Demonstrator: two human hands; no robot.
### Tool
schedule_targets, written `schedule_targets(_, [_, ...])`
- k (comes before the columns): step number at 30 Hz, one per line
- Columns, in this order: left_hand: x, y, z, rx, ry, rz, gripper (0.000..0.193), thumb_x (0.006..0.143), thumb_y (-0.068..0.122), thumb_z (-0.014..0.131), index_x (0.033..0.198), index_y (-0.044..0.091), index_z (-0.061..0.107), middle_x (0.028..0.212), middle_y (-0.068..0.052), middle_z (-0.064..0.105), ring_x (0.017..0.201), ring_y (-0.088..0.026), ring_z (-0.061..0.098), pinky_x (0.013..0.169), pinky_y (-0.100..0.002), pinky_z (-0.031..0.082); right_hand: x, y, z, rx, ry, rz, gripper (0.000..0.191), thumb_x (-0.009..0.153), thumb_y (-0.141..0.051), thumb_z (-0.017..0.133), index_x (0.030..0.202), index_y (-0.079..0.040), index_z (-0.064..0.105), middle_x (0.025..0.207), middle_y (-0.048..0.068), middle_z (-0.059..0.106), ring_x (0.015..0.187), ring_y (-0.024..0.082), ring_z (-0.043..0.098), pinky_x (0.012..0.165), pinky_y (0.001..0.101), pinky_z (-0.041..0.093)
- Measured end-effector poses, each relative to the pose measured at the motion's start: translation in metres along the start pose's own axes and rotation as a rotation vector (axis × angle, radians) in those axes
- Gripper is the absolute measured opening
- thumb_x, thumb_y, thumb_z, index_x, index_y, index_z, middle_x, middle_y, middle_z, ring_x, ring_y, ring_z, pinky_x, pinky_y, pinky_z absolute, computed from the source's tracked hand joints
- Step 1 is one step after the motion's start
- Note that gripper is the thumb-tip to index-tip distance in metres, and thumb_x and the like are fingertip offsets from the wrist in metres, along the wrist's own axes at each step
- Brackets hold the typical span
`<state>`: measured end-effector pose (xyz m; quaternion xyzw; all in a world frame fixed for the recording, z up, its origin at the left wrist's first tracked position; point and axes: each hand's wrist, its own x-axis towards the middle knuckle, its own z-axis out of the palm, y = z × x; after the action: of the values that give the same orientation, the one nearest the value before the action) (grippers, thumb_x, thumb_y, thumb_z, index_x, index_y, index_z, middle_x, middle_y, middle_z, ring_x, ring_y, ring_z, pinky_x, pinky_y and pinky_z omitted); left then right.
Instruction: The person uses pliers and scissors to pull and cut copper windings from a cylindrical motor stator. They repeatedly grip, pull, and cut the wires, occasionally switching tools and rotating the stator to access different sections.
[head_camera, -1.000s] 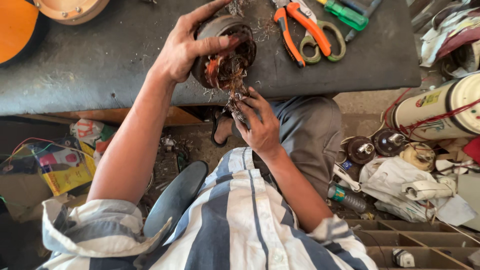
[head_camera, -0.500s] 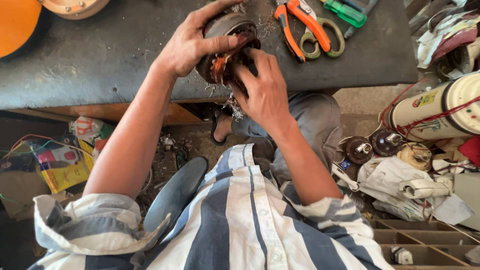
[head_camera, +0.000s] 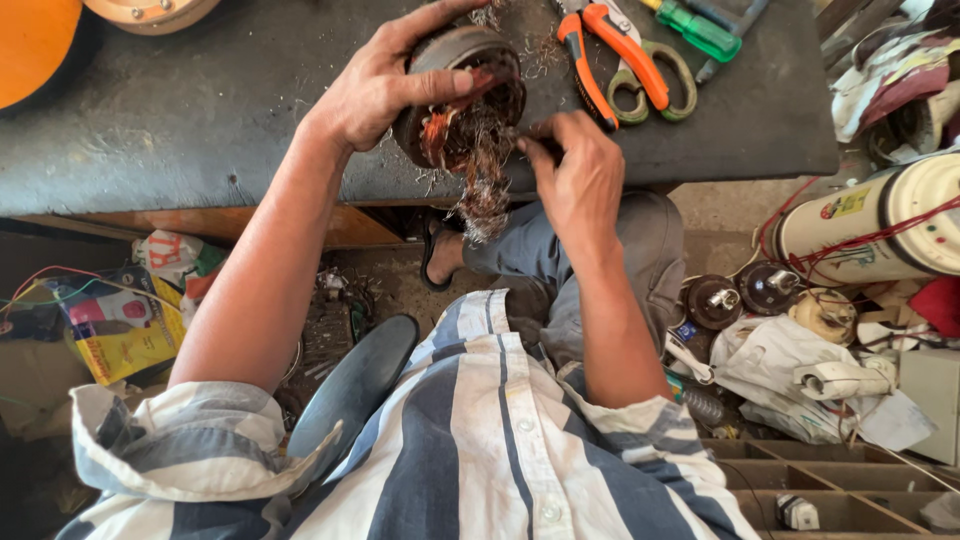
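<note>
From the head view, I am holding a round motor part (head_camera: 462, 95) at the near edge of the dark bench (head_camera: 200, 120). My left hand (head_camera: 385, 85) is wrapping around its metal shell, with my thumb pressing on the rim, so those fingers are clamped on it. My right hand (head_camera: 580, 180) is pinching at the messy copper wire (head_camera: 482, 170) spilling out of the open side. Those fingers are closing together on the strands. A bunch of wire is hanging down past the bench edge, over my lap.

I think I am in the middle of pulling the old wire out. Much of it is sitting inside, so a firm tug is needed next, while my left hand is keeping the part from turning.

Orange-handled pliers (head_camera: 610, 55) are lying just beside my right hand, with scissors (head_camera: 660, 85) and a green screwdriver (head_camera: 700, 30) behind them. Wire bits are lying around on the bench. Down on the floor, a white cylinder (head_camera: 880, 225) and other junk are crowding my right side
</note>
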<state>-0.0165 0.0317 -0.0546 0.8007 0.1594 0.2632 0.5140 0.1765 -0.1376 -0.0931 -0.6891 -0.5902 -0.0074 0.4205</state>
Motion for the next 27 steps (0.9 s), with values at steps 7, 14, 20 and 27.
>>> schedule_targets(7, [0.003,0.004,0.003,-0.025,-0.05,0.014,0.077,0.095,0.038,0.082,0.159,0.014,0.048,0.146,-0.012,0.067,0.135,-0.023,0.065,0.12,-0.037,0.051,-0.005,-0.026,-0.015,-0.023,0.097,-0.323,0.03,0.082,-0.013,0.083,0.108,-0.007,0.069,0.121,0.017,0.059,0.111,0.039,0.063,0.094,0.045,0.053])
schedule_targets(14, [-0.001,0.005,0.002,-0.047,-0.05,0.024,0.077,0.095,0.037,0.081,0.16,0.014,0.048,0.146,-0.013,0.067,0.134,-0.023,0.064,0.121,-0.037,0.049,0.001,-0.02,0.005,0.009,-0.029,0.041,0.018,0.087,-0.019,0.082,0.093,-0.008,0.069,0.097,0.009,0.069,0.095,0.031,0.064,0.084,0.0471,0.048])
schedule_targets(20, [0.007,0.006,0.004,0.056,-0.052,0.063,0.074,0.097,0.04,0.081,0.159,0.012,0.05,0.149,-0.013,0.066,0.137,-0.024,0.065,0.121,-0.037,0.05,-0.007,-0.009,0.01,-0.071,0.04,-0.012,0.018,0.089,-0.019,0.082,0.097,-0.007,0.07,0.098,0.008,0.073,0.095,0.033,0.062,0.087,0.046,0.045])
schedule_targets(27, [0.007,0.016,0.007,0.342,0.07,0.058,0.069,0.092,0.04,0.075,0.15,0.009,0.055,0.137,-0.017,0.069,0.122,-0.027,0.071,0.107,-0.039,0.054,0.012,0.038,-0.029,-0.319,0.08,-0.22,0.032,0.092,-0.019,0.082,0.118,-0.006,0.069,0.135,0.015,0.06,0.126,0.037,0.053,0.106,0.048,0.043])
